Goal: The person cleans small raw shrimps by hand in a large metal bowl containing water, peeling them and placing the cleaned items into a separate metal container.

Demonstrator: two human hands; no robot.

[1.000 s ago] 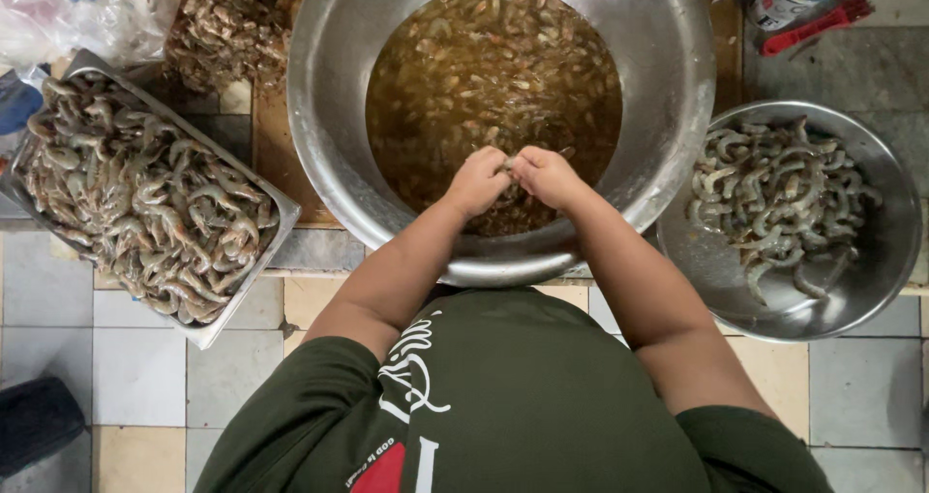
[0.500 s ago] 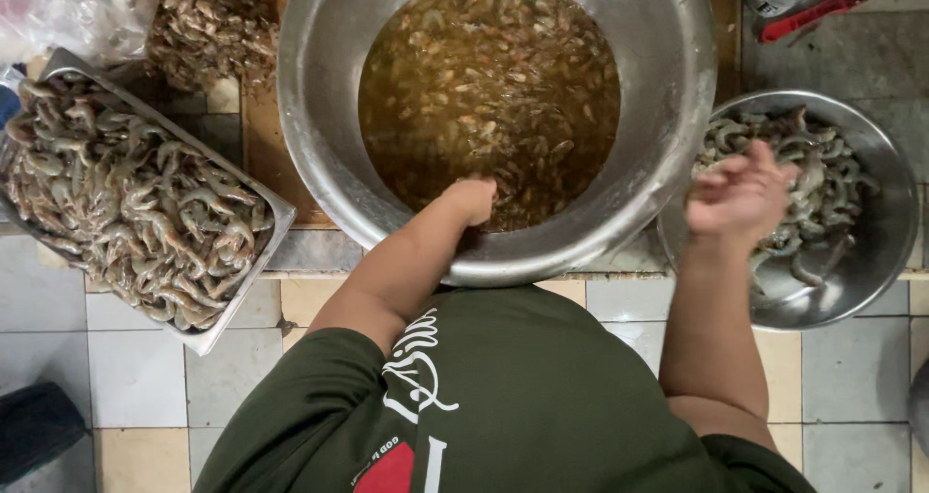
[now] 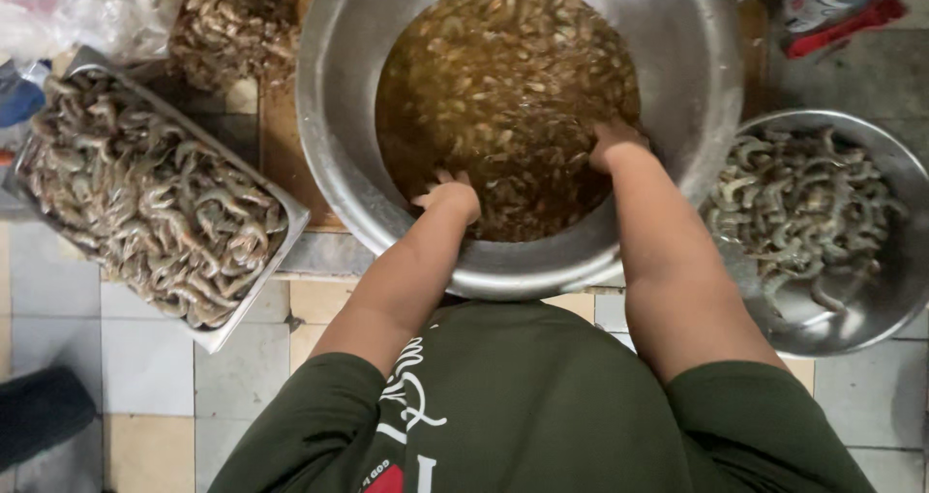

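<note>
where the big steel basin (image 3: 334,135) sits at centre, full of shrimp (image 3: 503,77) in murky brown water, both hands dip in: left hand (image 3: 447,198) knuckles-up, right hand (image 3: 610,140) half sunk; grip of either cannot be told.

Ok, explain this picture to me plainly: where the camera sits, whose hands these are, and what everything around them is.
The camera sits on a person's head and looks straight down, so you see their own arms. Both hands reach into a big steel basin of brown water full of shrimp. The left hand rests at the water's edge; the right hand is dipped in, so what it grips is hidden. A tray of whole shrimp lies to the left, a smaller steel bowl of shrimp to the right, all on a tiled floor.
</note>
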